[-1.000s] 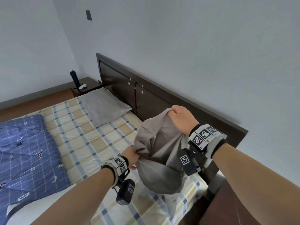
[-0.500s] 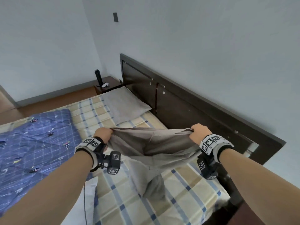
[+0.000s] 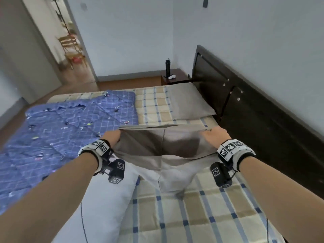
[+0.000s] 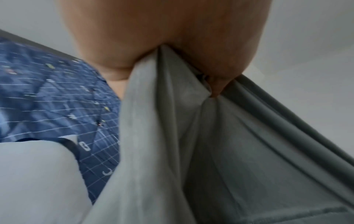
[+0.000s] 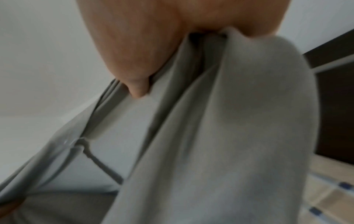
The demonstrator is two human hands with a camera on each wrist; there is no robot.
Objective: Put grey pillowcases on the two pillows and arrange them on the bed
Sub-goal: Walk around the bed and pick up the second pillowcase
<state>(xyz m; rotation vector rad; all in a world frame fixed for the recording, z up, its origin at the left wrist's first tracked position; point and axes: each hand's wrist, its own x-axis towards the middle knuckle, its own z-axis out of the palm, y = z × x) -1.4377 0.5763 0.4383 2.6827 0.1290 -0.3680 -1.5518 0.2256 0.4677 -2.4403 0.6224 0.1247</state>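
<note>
Roughly halfway, by my reading. At the left of the head view a blue quilt (image 3: 73, 130) lies spread over the bed (image 3: 201, 207), and below it, at the lower left, a bare white pillow (image 3: 105, 204) rests on the mattress, not yet covered. Just right of that, the left hand (image 3: 112, 137) grips one side of a grey pillowcase (image 3: 171, 155); the left wrist view shows the cloth bunched and pinched between thumb and fingers (image 4: 216, 89). The pillowcase hangs in the middle of the frame, stretched wide between the two hands, its mouth pulled open towards the viewer and its lower part drooping onto the checked sheet. Its other side is clamped in the right hand (image 3: 216, 135), and the right wrist view confirms a tight hold on gathered fabric. The hands are well apart, both closed on the cloth.

Above the pillowcase, in the upper middle of the frame, a pillow already in grey (image 3: 185, 100) lies flat against the dark headboard (image 3: 254, 111) that runs down the right side. A small nightstand (image 3: 173, 77) stands beyond it.

So one pillow looks finished and placed. What is left: slide the white pillow into the open case, pull the case down over it, and set it beside the first at the headboard.
</note>
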